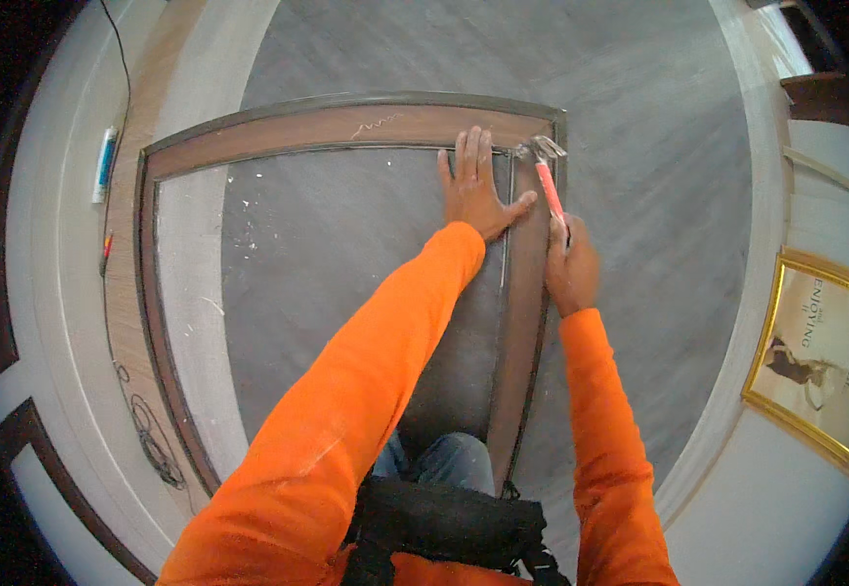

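Observation:
A large brown wooden frame (pixel 297 129) with dark edges lies on the grey floor before me. My left hand (pixel 481 190) is flat with its fingers spread, the fingertips resting on the frame's far rail near the far right corner. My right hand (pixel 573 269) is wrapped round the red handle of a claw hammer (pixel 550 188). The metal hammer head is over that same corner, just right of my left hand; whether it touches the wood I cannot tell. A thin light strip (pixel 506 230) runs along the inner edge of the right rail.
To the left, a white and blue cartridge tube (pixel 105 164) and a coiled dark cable (pixel 156 444) lie beside the frame. A gold-framed picture (pixel 768 322) is at the right. White flecks (pixel 247 244) dot the floor inside the frame. A black bag (pixel 449 523) sits at my waist.

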The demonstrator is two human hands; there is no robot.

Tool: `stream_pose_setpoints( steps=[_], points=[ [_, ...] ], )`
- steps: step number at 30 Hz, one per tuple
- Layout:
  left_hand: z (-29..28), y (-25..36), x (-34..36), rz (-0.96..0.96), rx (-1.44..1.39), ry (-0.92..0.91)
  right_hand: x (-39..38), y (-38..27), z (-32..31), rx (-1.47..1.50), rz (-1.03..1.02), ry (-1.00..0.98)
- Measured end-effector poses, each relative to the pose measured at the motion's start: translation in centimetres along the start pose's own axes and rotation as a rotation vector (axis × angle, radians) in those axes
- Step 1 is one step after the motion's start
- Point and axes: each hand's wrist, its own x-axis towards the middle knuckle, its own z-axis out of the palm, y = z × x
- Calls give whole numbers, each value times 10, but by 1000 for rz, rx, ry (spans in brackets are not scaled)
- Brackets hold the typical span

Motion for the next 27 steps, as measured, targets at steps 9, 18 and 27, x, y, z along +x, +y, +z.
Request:
stream_pose_setpoints(
  steps=[9, 18, 27],
  points=[
    [20, -16, -2, -5, 100, 20, -5, 13, 24, 21, -42, 88],
    [21, -18, -2, -2, 124, 4, 3, 10, 28, -132, -43, -5],
    [27, -22, -2, 61, 99, 93, -45, 14, 5, 5, -60, 124]
  ],
)
